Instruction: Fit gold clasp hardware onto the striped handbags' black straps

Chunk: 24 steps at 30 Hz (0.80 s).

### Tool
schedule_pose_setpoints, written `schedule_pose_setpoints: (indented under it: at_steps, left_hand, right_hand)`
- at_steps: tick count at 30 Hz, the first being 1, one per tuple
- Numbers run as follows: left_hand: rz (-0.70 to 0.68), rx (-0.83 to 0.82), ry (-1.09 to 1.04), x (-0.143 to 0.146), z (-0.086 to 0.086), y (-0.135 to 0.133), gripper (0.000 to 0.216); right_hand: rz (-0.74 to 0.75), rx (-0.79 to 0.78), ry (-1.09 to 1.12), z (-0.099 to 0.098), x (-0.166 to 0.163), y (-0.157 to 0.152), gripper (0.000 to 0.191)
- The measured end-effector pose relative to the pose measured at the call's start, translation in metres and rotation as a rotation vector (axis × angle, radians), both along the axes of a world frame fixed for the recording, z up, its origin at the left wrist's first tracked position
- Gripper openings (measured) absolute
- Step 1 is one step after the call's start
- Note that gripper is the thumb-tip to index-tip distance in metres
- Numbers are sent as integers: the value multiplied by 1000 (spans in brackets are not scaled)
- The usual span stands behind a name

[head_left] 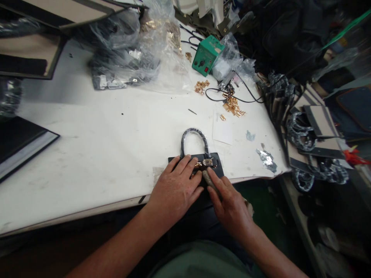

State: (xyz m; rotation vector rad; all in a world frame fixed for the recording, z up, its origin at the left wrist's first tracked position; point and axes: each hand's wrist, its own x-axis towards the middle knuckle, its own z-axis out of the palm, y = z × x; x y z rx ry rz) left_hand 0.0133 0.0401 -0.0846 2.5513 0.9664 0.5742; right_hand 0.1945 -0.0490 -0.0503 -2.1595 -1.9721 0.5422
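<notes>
A black handbag panel lies at the table's front edge, with an arched handle in clear wrap standing up behind it. Gold-coloured metal fittings sit along its upper part. My left hand rests on the panel, fingers stretched forward and the thumb side beside the fittings. In my right hand is a tool with a greyish, wrapped-looking handle; its fingers close along it, the index finger pointing at the fittings. The tool's working end is too small to make out.
Loose gold fittings and a green control box with a black cord are at the back. Plastic bags of metal parts lie further left. Stacked panels with wrapped handles stand right; a black panel lies left.
</notes>
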Motion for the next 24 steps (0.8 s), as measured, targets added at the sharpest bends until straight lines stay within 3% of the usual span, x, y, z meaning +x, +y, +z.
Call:
schedule_pose_setpoints:
  at_steps: [24]
  left_hand:
    - [12, 21, -1, -2, 5, -1, 41]
  right_hand:
    - [-30, 62, 106, 5, 2, 5, 52]
